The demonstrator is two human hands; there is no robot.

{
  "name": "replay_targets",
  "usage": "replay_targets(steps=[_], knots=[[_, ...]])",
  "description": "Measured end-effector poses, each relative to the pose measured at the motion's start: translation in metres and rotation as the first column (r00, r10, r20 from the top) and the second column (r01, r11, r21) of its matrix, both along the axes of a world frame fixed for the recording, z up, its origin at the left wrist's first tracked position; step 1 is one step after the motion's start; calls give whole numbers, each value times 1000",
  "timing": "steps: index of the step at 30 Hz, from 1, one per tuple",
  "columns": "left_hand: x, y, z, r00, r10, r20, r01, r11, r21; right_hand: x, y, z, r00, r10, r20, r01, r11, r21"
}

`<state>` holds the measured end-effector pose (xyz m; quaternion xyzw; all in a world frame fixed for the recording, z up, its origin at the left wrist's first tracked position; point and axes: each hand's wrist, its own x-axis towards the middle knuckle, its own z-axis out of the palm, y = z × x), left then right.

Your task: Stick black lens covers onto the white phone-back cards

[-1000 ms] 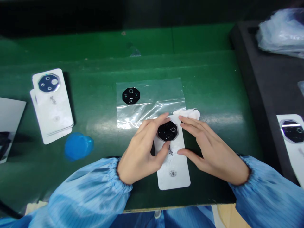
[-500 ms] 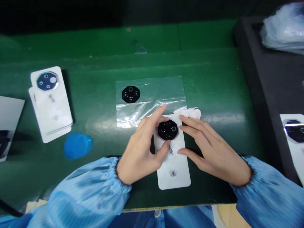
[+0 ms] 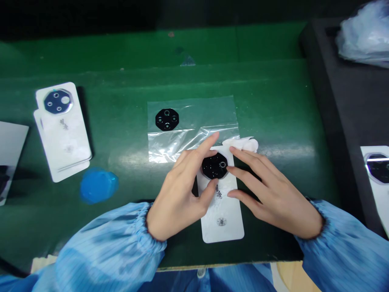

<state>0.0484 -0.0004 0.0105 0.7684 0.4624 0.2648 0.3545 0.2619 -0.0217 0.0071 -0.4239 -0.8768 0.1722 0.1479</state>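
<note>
A white phone back cover (image 3: 222,211) lies flat on the bench, with dark print below a black octagonal camera lens plate (image 3: 214,166) at its upper end. My left hand (image 3: 182,190) spans that plate, the thumb on its lower edge and a finger at its upper edge, the index finger raised. On the opposite side my right hand (image 3: 270,194) has its fingers apart, with one fingertip touching the plate's right edge and the others at the cover's right side. Whether the plate sits fully flush is hard to tell. A crumpled white wipe (image 3: 241,144) sits by the right fingertips.
A second black lens plate (image 3: 167,119) rests on a clear plastic sheet (image 3: 194,142). Left are stacked white covers (image 3: 68,140) and a blue translucent piece (image 3: 99,185). A dark foam tray (image 3: 343,105) at right bears a plastic bag (image 3: 364,36) and another cover (image 3: 378,190).
My right middle finger has moved left onto the lens plate's edge. My left index finger has shifted slightly right. The view has turned a little.
</note>
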Motion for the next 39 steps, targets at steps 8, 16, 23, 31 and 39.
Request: replay_targets(steps=[8,16,23,31,39], knots=[[-1,0,-1,1000,13,25,-12,1000,-27,1,-1,1,1000,3,4,-3,1000,2],[-3,-3,-1,998,56,18,-55,997,-51,2,-2,3,1000,3,-6,-3,1000,8],[-4,-5,-2,996,91,10,-89,991,-95,2,-2,3,1000,9,7,-9,1000,-23],[-5,-2,1,996,74,-39,-76,995,-57,2,-5,5,999,-44,-6,44,998,-51],[-4,-2,0,997,74,-25,-75,995,-58,-15,-28,25,881,-454,-133,384,850,-361]])
